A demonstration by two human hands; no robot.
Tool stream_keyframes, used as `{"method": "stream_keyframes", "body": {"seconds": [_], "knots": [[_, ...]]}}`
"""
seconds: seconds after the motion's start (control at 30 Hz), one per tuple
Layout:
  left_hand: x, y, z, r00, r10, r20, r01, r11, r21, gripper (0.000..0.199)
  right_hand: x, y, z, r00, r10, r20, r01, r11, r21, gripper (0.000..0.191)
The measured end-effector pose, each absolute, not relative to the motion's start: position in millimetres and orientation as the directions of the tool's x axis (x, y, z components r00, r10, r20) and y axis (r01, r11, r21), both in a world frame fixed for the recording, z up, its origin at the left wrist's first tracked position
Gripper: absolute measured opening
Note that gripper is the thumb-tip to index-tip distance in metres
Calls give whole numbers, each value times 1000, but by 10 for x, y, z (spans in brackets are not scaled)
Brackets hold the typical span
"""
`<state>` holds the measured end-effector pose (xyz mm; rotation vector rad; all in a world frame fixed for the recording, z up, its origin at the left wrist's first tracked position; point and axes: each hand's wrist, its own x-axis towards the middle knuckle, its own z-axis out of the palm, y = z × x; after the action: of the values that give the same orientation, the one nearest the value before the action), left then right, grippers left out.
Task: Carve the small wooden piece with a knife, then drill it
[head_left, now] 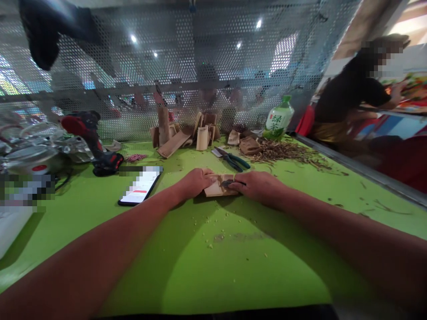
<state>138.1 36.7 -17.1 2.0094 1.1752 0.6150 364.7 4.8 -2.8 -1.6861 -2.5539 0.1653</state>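
While a perforated metal screen [133, 58] closes off the far side of the green worktop [213, 271], a cordless drill [90, 142], a smartphone [140, 186], teal-handled pliers [231, 159], a green-tea bottle [279, 118] and bamboo offcuts [203, 133] stand or lie around the hands. A flat bamboo piece [216, 186] lies straight ahead of the person, its long axis running left to right, between the hands and about equally near each. The left hand [195, 183] and right hand [256, 186] are curled closed over its two ends, pressing on it. A small dark object [227, 182] sits on its top at the right hand, too shaded to identify.
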Motion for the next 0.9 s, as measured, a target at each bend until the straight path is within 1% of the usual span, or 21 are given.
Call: {"method": "stream_keyframes", "body": {"seconds": [0.1,0.2,0.27,0.47,0.63,0.77,0.9], "knots": [[1377,368,-171,476,878,50,529,-332,781,43,3682,43,-30,-364,930,49,923,367,-117,43],[1376,368,-172,478,877,53,518,-330,789,42,3715,61,-45,-292,940,176,945,312,-100,43],[1374,370,-176,476,878,53,520,-330,788,42,3723,75,-61,-291,931,221,944,317,-94,43],[1362,378,-192,476,878,41,516,-317,796,45,3705,100,-112,-285,915,287,946,317,-71,43],[1360,389,-204,478,878,35,505,-307,806,43,3698,109,-116,-288,915,284,948,315,-54,43],[1370,379,-188,479,877,35,483,-297,823,42,3694,93,-114,-306,899,314,937,342,-65,41],[1382,353,-153,471,882,24,508,-293,810,42,3684,79,-119,-326,887,327,933,359,-43,41]]}}
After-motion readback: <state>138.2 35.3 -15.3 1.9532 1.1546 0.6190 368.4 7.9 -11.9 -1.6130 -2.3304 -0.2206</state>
